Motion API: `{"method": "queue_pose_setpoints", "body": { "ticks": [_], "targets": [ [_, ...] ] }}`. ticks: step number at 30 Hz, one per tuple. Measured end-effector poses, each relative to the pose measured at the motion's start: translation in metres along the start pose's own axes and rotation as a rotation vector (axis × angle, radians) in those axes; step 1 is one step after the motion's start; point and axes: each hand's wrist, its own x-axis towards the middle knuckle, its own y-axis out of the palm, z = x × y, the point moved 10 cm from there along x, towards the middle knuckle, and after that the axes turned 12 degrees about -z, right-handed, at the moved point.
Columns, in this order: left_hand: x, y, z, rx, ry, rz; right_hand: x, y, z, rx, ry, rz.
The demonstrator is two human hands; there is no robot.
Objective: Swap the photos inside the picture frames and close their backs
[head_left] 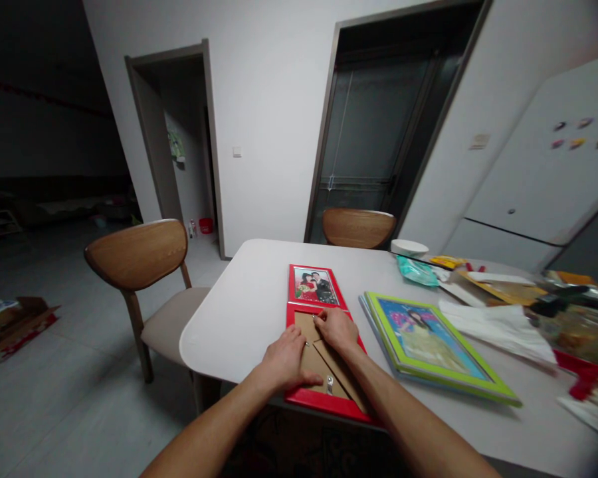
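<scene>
A red picture frame (311, 397) lies face down near the table's front edge, its brown backing board (311, 362) facing up. My left hand (286, 358) is on the frame's left side, fingers bent at the edge and thumb across the board. Close to those fingers is a small metal clip (307, 344). At the board's far end, my right hand (336, 328) is closed in a pinch; what its fingertips hold is too small to make out. A metal hanger (329, 383) is on the near part of the board. Just beyond, another red frame (293, 285) holds a photo of a couple (315, 287).
Stacked frames with a lime-green one (393, 355) on top lie to the right. Past them are white paper (498, 325), a teal packet (417, 271), a white bowl (409, 248) and packaging. Wooden chairs (139, 255) (359, 228) stand left and behind the white table (239, 299).
</scene>
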Motion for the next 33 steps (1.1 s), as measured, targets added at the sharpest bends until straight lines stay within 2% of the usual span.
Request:
{"method": "queue_pose_setpoints", "body": {
  "ticks": [12,17,20,24,29,33],
  "targets": [
    [-0.002,0.0,-0.003,0.037,-0.007,0.031,0.008,-0.004,-0.004,0.053,0.089,-0.009],
    [-0.004,0.003,-0.028,0.014,0.075,0.077,0.01,-0.011,-0.005,0.129,0.075,-0.019],
    [-0.007,0.014,-0.05,0.005,0.168,0.103,0.005,-0.02,-0.009,0.204,0.038,-0.042],
    [-0.011,0.031,-0.066,0.06,0.229,0.128,-0.01,-0.032,-0.031,0.284,0.063,-0.061],
    [-0.026,0.03,-0.086,0.057,0.329,0.119,-0.026,-0.035,-0.054,0.47,0.181,0.031],
    [-0.033,0.016,-0.092,0.042,0.338,0.091,-0.04,-0.033,-0.05,0.693,0.274,0.192]
  ]
}}
